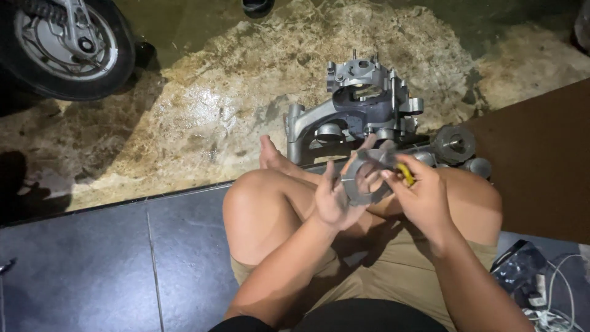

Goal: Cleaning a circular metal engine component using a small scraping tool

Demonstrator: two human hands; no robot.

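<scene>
I sit cross-legged on a dark tiled floor. My left hand (335, 200) grips a flat grey metal ring-shaped part (362, 184) from the left side, holding it over my lap. My right hand (421, 197) holds a small tool with a yellow handle (405, 174) against the right edge of that part. Just beyond my knees, a large grey metal engine casing (359, 107) stands on the wet concrete ground.
A round metal part (455, 144) and a smaller cylinder (478, 166) lie right of the casing. A scooter wheel (64, 46) stands at the top left. A brown mat (541, 160) covers the right side. Cables and a plastic bag (528, 276) lie at the lower right.
</scene>
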